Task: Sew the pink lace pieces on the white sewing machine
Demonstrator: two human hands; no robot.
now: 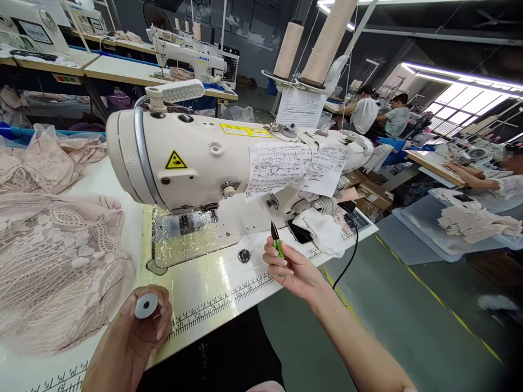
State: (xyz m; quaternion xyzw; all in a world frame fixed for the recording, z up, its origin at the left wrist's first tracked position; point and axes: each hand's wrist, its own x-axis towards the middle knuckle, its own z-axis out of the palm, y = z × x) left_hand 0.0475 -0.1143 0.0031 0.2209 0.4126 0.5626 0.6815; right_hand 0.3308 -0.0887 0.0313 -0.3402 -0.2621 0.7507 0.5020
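Observation:
My left hand (141, 321) is closed around a small bobbin (146, 306), its pale round end with a dark centre hole facing me. In my right hand (292, 267) I grip green-handled thread snips (277, 242), their dark pointed blades tilted up. Between the hands, a round metal bobbin case (244, 256) lies on the white table. Behind stands a cream sewing machine (196, 152), papers with handwriting draped over its arm. Beige lace fabric (73, 261) is spread at the left of the machine.
A printed ruler scale (229, 296) runs along the table's front edge. White cloth (322, 231) is heaped at the table's right end. Thread cones (288, 49) stand behind the machine. Other machines and several people are farther back; a grey bin (429, 228) holds fabric at the right.

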